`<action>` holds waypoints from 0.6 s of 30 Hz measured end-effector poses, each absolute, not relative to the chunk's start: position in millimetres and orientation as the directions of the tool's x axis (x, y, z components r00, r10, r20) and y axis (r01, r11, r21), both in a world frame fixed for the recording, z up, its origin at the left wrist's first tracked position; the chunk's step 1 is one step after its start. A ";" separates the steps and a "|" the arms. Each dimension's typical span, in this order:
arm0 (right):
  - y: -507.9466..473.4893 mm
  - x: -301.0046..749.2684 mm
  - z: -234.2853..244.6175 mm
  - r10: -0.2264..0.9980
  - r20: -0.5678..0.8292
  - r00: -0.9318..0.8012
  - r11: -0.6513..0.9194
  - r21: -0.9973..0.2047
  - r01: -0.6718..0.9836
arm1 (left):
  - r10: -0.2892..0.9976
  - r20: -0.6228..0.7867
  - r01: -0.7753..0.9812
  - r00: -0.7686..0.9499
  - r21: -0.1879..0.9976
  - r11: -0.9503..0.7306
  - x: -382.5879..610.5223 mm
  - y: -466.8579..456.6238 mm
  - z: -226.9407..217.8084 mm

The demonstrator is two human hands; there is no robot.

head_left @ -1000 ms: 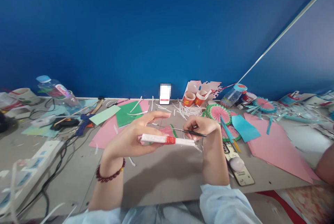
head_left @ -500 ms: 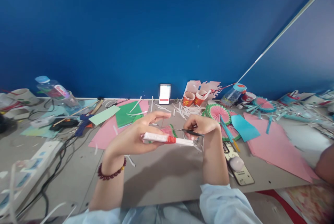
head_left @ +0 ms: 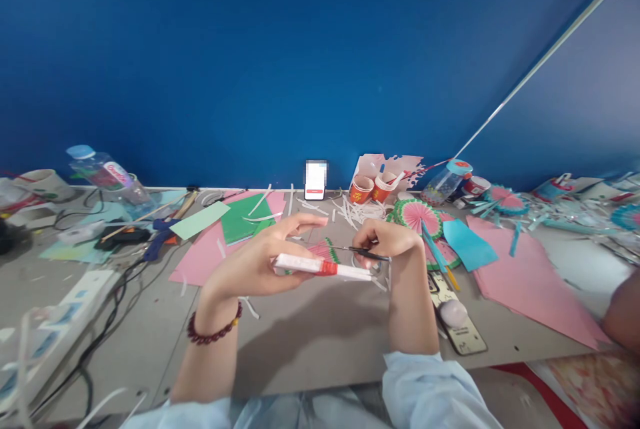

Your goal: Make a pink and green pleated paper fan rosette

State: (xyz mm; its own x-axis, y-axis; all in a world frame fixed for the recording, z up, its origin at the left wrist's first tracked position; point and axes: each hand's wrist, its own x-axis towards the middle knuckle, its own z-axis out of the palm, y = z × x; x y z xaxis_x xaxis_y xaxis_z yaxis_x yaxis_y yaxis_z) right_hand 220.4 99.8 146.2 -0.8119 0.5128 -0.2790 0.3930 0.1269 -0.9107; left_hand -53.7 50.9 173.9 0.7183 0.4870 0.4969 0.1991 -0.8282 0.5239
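My left hand point(head_left: 275, 249) is closed on a folded white paper strip point(head_left: 353, 272) with a red band point(head_left: 327, 268) around its middle. The strip points right, toward my other hand. In my right hand point(head_left: 377, 242) is a slim dark pair of scissors point(head_left: 370, 254), its thin blade reaching left above the strip. Blade and strip look apart. A pleated pink paper piece with a green edge point(head_left: 325, 250) shows behind the strip; I cannot tell whether my left hand touches it.
Pink sheets point(head_left: 530, 275), a green sheet point(head_left: 245, 219) and white paper scraps point(head_left: 353, 210) lie about. Red paper cups point(head_left: 361, 190), a propped phone point(head_left: 315, 180) and a watermelon-coloured fan point(head_left: 420, 217) stand behind. Cables and a power strip point(head_left: 65, 322) lie left. Another person's arm point(head_left: 623, 312) shows right.
Both my hands, the strip and the scissors have hardly moved. At the far right edge a blue pleated paper piece has come into view.
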 end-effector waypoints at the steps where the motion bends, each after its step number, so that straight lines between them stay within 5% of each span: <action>1: 99.6 220.3 146.6 0.515 -0.281 -0.810 0.123 -0.911 0.394 | 0.485 0.497 0.197 0.719 0.523 -0.829 -53.7 50.9 174.0; 18: 100.5 221.3 146.7 0.507 -0.257 -0.823 0.170 -0.906 0.387 | 0.473 0.500 0.184 0.725 0.521 -0.833 -53.9 51.6 173.9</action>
